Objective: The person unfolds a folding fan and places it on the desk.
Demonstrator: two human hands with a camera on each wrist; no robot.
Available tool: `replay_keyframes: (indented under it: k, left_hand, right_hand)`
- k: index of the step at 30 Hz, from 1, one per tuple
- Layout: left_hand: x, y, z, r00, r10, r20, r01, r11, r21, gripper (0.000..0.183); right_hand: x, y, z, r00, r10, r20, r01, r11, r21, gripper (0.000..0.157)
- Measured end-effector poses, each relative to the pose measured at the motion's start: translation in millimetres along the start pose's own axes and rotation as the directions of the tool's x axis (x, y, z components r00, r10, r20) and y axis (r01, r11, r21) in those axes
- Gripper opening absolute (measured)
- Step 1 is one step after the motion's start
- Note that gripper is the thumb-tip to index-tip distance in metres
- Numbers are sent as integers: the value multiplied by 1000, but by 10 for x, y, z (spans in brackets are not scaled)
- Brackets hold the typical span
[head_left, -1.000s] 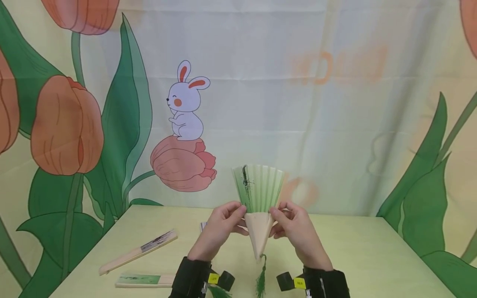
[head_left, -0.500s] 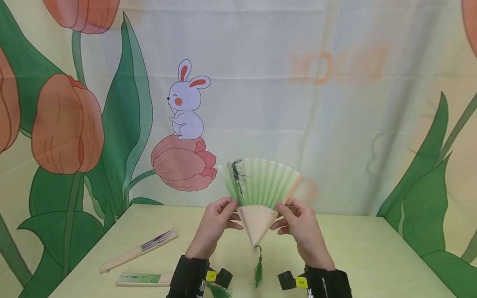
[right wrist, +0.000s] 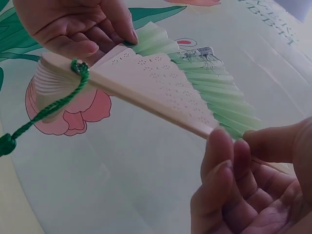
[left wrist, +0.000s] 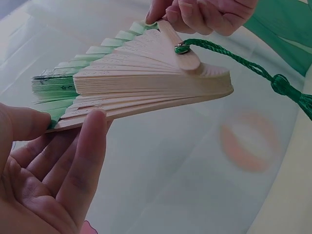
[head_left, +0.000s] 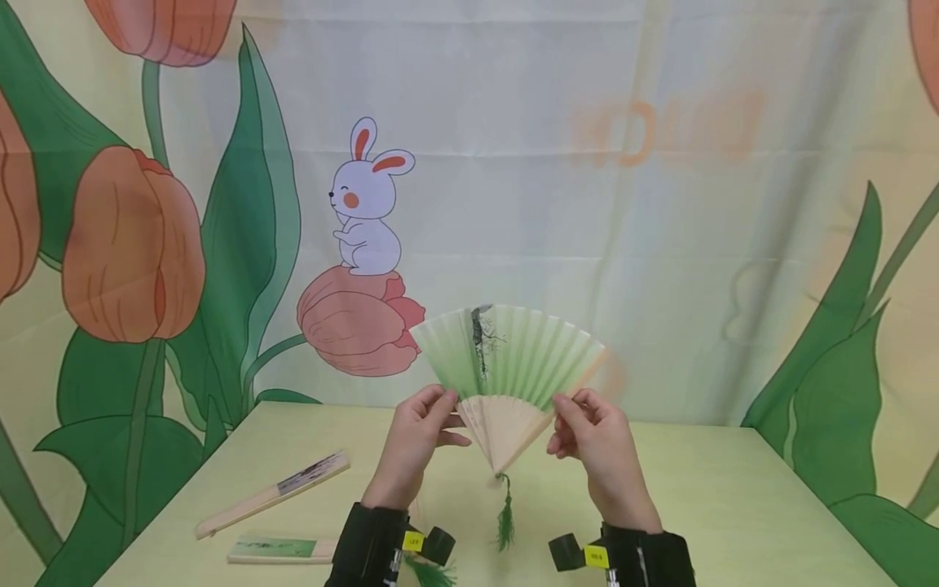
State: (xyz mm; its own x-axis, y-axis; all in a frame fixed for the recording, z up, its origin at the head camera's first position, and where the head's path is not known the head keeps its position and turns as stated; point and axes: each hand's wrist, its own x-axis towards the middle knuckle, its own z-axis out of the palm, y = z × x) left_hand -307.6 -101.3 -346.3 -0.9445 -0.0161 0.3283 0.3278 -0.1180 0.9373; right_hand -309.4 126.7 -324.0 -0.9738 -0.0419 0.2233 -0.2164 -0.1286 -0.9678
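A green folding fan (head_left: 513, 359) is spread between my hands, held up above the table. Its pleated leaf bears a dark tree print, and its pale ribs meet at a pivot from which a green tassel (head_left: 505, 518) hangs. My left hand (head_left: 420, 436) pinches the left guard between thumb and fingers; in the left wrist view the thumb presses the green edge. On the other side, my right hand (head_left: 597, 432) pinches the right guard (right wrist: 156, 109). Small cut-out flower patterns show on the ribs (right wrist: 161, 78) in the right wrist view.
On the table (head_left: 734, 505), a folded fan with a dark print (head_left: 275, 493) lies slanted at the left. Nearer me lies a folded green fan (head_left: 279, 549), partly behind my left sleeve, with a green tassel (head_left: 431, 572) beside it. A printed curtain (head_left: 660, 244) hangs behind.
The fan has spread from a narrow wedge to a wide arc as my hands moved apart and slightly up. The tassel has risen with it.
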Motion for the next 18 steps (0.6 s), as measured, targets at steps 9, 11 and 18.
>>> replay_keyframes:
  k: [9,11,18]
  left_hand:
    - [-13,29,-9,1000,1,-30,-2,1000,-17,21]
    - [-15,28,-12,999,2,-35,-3,1000,-20,22]
    - [-6,29,-33,998,22,-54,-23,1000,-19,24]
  right_hand:
    - [11,1,-10,1000,-7,-17,9,998,63,25]
    - [9,-6,-15,1000,-8,-22,9,997,79,25]
    - [-11,-50,-49,999,-7,-41,11,995,99,22]
